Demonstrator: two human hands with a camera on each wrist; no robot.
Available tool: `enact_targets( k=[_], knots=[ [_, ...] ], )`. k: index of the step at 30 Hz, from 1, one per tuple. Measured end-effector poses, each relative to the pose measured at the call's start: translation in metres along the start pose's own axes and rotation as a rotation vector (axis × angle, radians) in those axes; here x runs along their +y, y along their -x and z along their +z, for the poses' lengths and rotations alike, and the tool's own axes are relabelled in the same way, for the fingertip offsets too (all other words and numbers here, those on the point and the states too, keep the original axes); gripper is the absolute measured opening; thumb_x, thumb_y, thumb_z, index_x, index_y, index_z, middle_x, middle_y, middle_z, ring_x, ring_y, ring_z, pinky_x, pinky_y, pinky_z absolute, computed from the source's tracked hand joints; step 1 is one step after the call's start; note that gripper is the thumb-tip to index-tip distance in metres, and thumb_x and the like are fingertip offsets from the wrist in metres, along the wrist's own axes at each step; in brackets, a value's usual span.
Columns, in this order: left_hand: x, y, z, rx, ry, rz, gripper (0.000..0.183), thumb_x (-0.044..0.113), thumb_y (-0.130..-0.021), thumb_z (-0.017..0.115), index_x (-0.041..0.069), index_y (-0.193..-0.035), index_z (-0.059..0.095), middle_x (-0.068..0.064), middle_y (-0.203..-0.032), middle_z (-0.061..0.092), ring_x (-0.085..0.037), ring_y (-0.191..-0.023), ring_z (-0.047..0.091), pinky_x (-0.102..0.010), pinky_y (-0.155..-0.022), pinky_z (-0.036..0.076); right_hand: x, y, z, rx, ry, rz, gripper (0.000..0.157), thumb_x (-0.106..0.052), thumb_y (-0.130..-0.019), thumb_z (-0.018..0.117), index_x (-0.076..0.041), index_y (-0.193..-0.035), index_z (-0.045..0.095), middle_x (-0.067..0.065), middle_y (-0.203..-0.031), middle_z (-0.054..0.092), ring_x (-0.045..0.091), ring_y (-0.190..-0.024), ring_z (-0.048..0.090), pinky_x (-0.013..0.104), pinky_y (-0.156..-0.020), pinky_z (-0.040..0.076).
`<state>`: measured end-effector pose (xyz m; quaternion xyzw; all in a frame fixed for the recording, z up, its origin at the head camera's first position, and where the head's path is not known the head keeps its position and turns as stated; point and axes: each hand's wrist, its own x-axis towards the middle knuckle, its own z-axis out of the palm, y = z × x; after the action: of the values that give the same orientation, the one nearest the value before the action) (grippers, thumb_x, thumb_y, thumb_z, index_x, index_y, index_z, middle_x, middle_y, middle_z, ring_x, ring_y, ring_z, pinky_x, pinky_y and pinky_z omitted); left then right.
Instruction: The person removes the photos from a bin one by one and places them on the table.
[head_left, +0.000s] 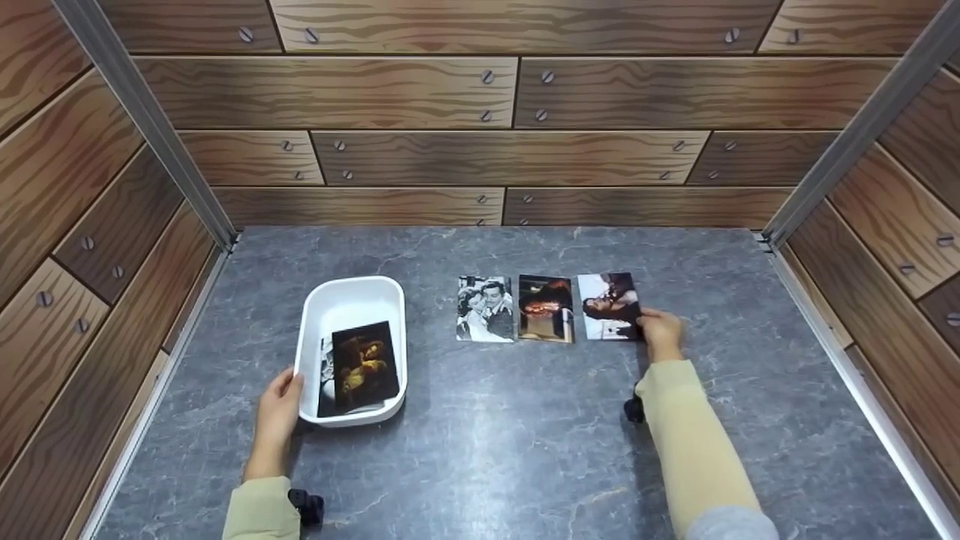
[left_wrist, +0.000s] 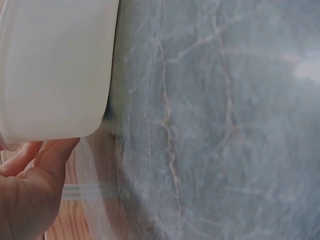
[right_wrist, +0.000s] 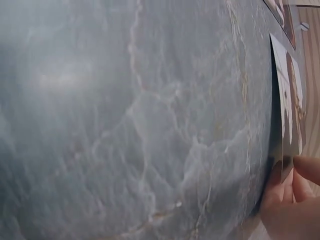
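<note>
One photo (head_left: pixel 606 304) is pinched by my right hand (head_left: pixel 661 334); my left hand (head_left: pixel 275 412) holds the tub (head_left: pixel 352 301). Wobbling could bump the middle photo (head_left: pixel 546 308).

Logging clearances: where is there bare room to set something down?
Bare: the front patch between left sleeve and right sleeve, the strip behind the photo row. Crowded: the white tub, holding prints, and the rightmost photo, pinched by the right hand.

Lower photo (head_left: pixel 327 367) in tub (head_left: pixel 356 302) — mostly hidden under dark photo (head_left: pixel 366 366); left sleeve (head_left: pixel 259 510) — cropped.
</note>
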<state>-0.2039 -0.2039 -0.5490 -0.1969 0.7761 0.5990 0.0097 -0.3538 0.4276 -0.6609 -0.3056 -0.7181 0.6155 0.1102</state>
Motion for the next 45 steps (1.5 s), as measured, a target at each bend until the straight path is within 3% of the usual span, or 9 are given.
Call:
enact_targets(
  k=[3, 5, 13, 21, 23, 26, 33, 40, 45],
  knots=[
    [0.000, 0.001, 0.001, 0.010, 0.001, 0.014, 0.050, 0.020, -0.104, 0.038, -0.009, -0.144, 0.035, -0.033, -0.144, 0.039, -0.042, -0.130, 0.043, -0.045, -0.112, 0.036, 0.008, -0.014, 0.004, 0.040, 0.086, -0.006, 0.030, 0.005, -0.071, 0.066, -0.006, -0.097, 0.078, 0.010, -0.106, 0.073, 0.016, -0.100, 0.063, 0.020, -0.079, 0.053],
    [0.000, 0.001, 0.000, 0.010, 0.002, 0.015, 0.049, 0.020, -0.104, 0.038, -0.009, -0.144, 0.035, -0.033, -0.144, 0.039, -0.042, -0.130, 0.043, -0.045, -0.112, 0.036, 0.014, -0.026, 0.006, 0.089, 0.170, -0.033, 0.028, 0.002, -0.066, 0.066, -0.009, -0.089, 0.079, 0.006, -0.097, 0.075, 0.013, -0.091, 0.062, 0.015, -0.068, 0.050],
    [0.002, 0.002, 0.001, -0.003, 0.008, 0.007, 0.051, 0.021, -0.104, 0.038, -0.009, -0.145, 0.033, -0.033, -0.146, 0.037, -0.043, -0.131, 0.041, -0.046, -0.113, 0.034, -0.080, 0.081, 0.005, 0.028, 0.371, 0.035, 0.045, 0.000, -0.079, 0.059, 0.003, -0.124, 0.062, 0.020, -0.133, 0.057, 0.033, -0.128, 0.049, 0.037, -0.109, 0.040],
    [0.001, -0.001, -0.002, -0.015, -0.009, -0.003, 0.051, 0.021, -0.104, 0.037, -0.009, -0.146, 0.031, -0.034, -0.146, 0.036, -0.044, -0.133, 0.039, -0.047, -0.114, 0.032, -0.112, 0.105, 0.027, -0.034, -0.016, 0.007, 0.056, -0.008, -0.083, 0.071, 0.001, -0.135, 0.053, 0.020, -0.136, 0.056, 0.026, -0.116, 0.057, 0.025, -0.097, 0.048],
    [0.000, -0.002, -0.002, -0.019, -0.002, -0.005, 0.052, 0.021, -0.104, 0.037, -0.010, -0.146, 0.031, -0.034, -0.146, 0.035, -0.044, -0.134, 0.039, -0.047, -0.115, 0.032, -0.125, 0.111, 0.039, -0.090, -0.048, 0.004, 0.059, -0.009, -0.086, 0.070, 0.001, -0.140, 0.048, 0.019, -0.139, 0.052, 0.024, -0.113, 0.056, 0.023, -0.087, 0.052],
    [0.000, -0.002, -0.001, -0.025, 0.014, -0.006, 0.052, 0.021, -0.104, 0.037, -0.010, -0.146, 0.030, -0.034, -0.146, 0.035, -0.043, -0.134, 0.038, -0.047, -0.115, 0.032, -0.148, 0.128, 0.062, -0.168, -0.005, 0.024, 0.062, -0.009, -0.092, 0.061, 0.001, -0.147, 0.035, 0.021, -0.149, 0.041, 0.026, -0.126, 0.047, 0.030, -0.093, 0.049],
    [0.001, -0.002, -0.001, -0.015, 0.014, -0.008, 0.051, 0.020, -0.104, 0.038, -0.009, -0.145, 0.032, -0.034, -0.146, 0.036, -0.043, -0.132, 0.041, -0.046, -0.114, 0.033, -0.100, 0.073, 0.139, -0.327, -0.243, -0.057, 0.072, -0.022, -0.073, 0.086, -0.008, -0.136, 0.054, 0.008, -0.124, 0.061, 0.017, -0.098, 0.064, 0.025, -0.083, 0.054],
    [0.000, -0.001, 0.000, -0.012, 0.015, -0.010, 0.050, 0.020, -0.104, 0.038, -0.009, -0.145, 0.033, -0.033, -0.146, 0.036, -0.043, -0.132, 0.041, -0.046, -0.113, 0.034, -0.174, 0.225, 0.185, -0.468, -0.207, 0.015, 0.067, -0.011, -0.087, 0.070, 0.001, -0.145, 0.038, 0.022, -0.143, 0.047, 0.032, -0.124, 0.050, 0.040, -0.107, 0.042],
    [0.000, -0.001, 0.000, -0.009, 0.010, -0.002, 0.051, 0.020, -0.104, 0.038, -0.009, -0.145, 0.033, -0.033, -0.146, 0.036, -0.044, -0.132, 0.041, -0.047, -0.113, 0.034, -0.181, 0.286, 0.223, -0.591, -0.211, -0.012, 0.066, -0.009, -0.087, 0.070, 0.003, -0.145, 0.038, 0.023, -0.145, 0.045, 0.034, -0.130, 0.049, 0.040, -0.110, 0.041]
  ],
)
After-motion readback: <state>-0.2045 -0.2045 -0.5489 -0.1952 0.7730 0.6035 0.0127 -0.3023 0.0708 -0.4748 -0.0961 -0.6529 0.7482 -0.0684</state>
